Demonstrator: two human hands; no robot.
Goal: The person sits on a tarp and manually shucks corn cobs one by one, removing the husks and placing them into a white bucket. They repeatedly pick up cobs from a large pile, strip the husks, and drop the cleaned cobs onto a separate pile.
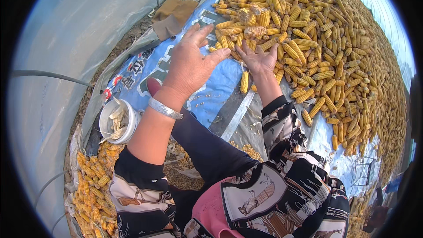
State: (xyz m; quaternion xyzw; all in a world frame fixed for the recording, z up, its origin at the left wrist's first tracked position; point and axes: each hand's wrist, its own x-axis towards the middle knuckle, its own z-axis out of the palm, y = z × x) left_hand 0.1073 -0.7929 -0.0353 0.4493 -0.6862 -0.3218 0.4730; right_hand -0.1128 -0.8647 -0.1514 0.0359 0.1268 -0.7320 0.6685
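Note:
My left hand, with a silver bracelet on its wrist, is stretched out over the blue printed sheet, fingers and thumb apart and holding nothing. My right hand is open too, its palm turned up and fingers spread, at the near edge of the heap of yellow corn cobs. Just beyond my fingertips are a few corn cobs that look larger than the rest. One shows a rough, reddish end. Whether they are in the air or on the heap I cannot tell. A single corn cob lies below my hands.
A white bucket with dry husks stands at the left. Below it is a smaller pile of corn cobs. Loose kernels lie by my leg. A pale flat strip crosses the sheet. Plastic sheeting on curved poles forms the left wall.

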